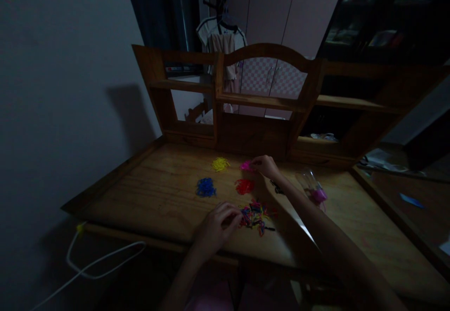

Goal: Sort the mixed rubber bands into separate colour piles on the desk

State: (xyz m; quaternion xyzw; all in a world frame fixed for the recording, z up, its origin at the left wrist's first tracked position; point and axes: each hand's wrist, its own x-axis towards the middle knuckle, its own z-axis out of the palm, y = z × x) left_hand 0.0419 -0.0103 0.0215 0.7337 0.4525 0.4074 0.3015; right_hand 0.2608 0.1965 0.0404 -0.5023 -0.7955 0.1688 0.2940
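My right hand (266,166) reaches to the far part of the desk, its fingers pinched at the edge of a pink pile of small rubber bands (245,166). Whatever sits between those fingertips is hidden. Closer to me, my left hand (222,222) has its thumb and fingers drawn together at the left side of a mixed-colour heap of bands (256,216); I cannot make out what they hold. Single-colour piles lie around: yellow bands (220,164), blue bands (206,187) and red bands (244,186). Black bands (276,188) show partly behind my right forearm.
A clear bottle with a pink cap (318,194) lies on the wooden desk (151,184), right of my forearm. A wooden shelf (260,99) stands along the back edge. A white cable (105,264) loops at the front left, beside the wall.
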